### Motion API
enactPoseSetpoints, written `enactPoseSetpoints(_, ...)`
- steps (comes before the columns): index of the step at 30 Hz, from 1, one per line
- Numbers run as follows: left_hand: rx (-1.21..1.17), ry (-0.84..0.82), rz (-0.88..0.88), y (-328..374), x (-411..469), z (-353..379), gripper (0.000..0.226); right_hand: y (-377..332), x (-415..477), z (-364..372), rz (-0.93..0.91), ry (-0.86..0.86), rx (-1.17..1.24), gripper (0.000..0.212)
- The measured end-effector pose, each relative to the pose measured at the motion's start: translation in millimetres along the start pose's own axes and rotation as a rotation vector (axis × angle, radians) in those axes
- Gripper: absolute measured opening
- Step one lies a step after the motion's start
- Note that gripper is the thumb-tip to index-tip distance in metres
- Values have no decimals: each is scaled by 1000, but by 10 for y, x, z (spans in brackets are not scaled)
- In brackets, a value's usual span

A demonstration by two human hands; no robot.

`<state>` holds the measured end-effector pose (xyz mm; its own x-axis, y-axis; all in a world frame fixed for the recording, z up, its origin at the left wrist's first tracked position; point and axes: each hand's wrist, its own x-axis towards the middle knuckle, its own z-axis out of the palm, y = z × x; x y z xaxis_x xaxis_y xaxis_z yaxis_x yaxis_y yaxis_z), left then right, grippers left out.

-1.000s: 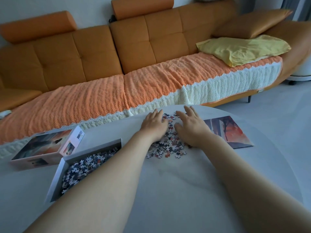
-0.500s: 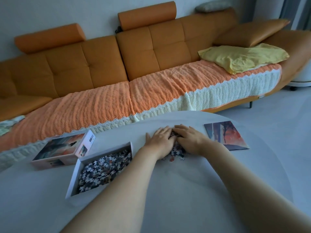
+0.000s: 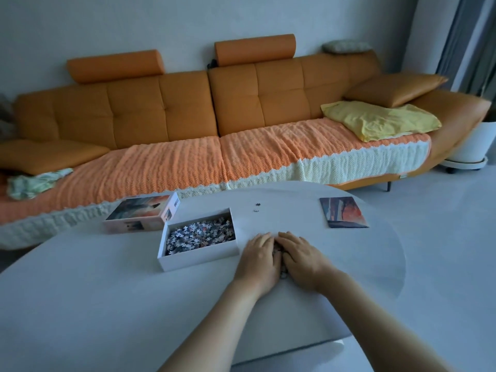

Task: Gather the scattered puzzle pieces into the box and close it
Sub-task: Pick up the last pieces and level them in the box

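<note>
A: Both grips have drawn in toward the body since a second ago. The loose spread of puzzle pieces (image 3: 279, 254) is now squeezed into a tight heap between them.

B: Grip state?

A: Left grip (image 3: 259, 261) and right grip (image 3: 302, 257) lie palms down, side by side. The fingers are curved over the heap and clasp it from both sides. Only a dark sliver of pieces shows in the seam between them.

B: Position?

A: On the white desk (image 3: 107, 304), just right of the open box (image 3: 198, 258), near its front right corner. The box holds a layer of pieces.

B: Strays?

A: Two loose pieces (image 3: 257, 207), farther out, well apart from both grips.

B: Surroundings?

A: Lid (image 3: 142, 210) lies picture side up at the box's far left corner; I cannot tell whether they touch. Picture card (image 3: 343, 212) lies flat on the desk's far right. Orange sofa (image 3: 161, 108) stands behind, with a knit throw (image 3: 188, 167) over the seat and a yellow cloth (image 3: 381, 120) at its right end.
</note>
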<state>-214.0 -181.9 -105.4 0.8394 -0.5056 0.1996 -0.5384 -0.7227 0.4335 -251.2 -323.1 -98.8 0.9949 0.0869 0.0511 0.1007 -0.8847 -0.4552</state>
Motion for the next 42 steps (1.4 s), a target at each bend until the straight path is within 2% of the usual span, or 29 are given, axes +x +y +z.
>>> enactPoseSetpoints(2, -66, 48, 12, 22, -175, -60, 41, -109, -89, 87, 9, -5, -4, 50)
enactPoseSetpoints(6, -184, 72, -12, 5, -494, -172, 41, -252, -215, 295, -11, 25, -31, 67)
enactPoseSetpoints(9, -233, 101, -21, -70, -667, -295, 42, -397, -260, 340, -3, 29, -48, 59)
enactPoseSetpoints(13, -182, 155, 42, -288, -838, -483, 39, -692, -276, 403, -28, 10, -66, 54)
enactPoseSetpoints(16, -102, 108, 92, -555, -1008, -564, 45, -907, -271, 516, -45, 29, -61, 71)
enactPoseSetpoints(18, -57, 121, 113, -715, -1117, -625, 46, -1013, -242, 585, -29, 69, -18, 57)
enactPoseSetpoints(20, -1, 203, 143, -818, -1186, -720, 40, -1096, -204, 630, -24, 100, 21, 41)
enactPoseSetpoints(22, 94, 306, 151, -889, -1204, -831, 35, -1168, -166, 655, -46, 138, 57, 36)
enactPoseSetpoints(24, 186, 343, 101, -958, -1142, -920, 39, -1223, -118, 645, -50, 175, 148, 33)
enactPoseSetpoints(27, 286, 214, 47, -1048, -995, -979, 50, -1251, -11, 527, 85, 175, 384, 29)
enactPoseSetpoints(30, 304, 53, 19, -1168, -856, -943, 55, -1187, 143, 369, 177, 197, 433, 20)
enactPoseSetpoints(35, 313, 36, -12, -1291, -628, -872, 54, -940, 493, 201, 173, 265, 277, 23)
enactPoseSetpoints(40, 292, 50, 4, -1370, -423, -878, 56, -584, 935, 245, 151, 165, -47, 45)
enactPoseSetpoints(42, 247, 123, 33, -1363, -385, -901, 61, -497, 1072, 246, 188, 87, -107, 55)
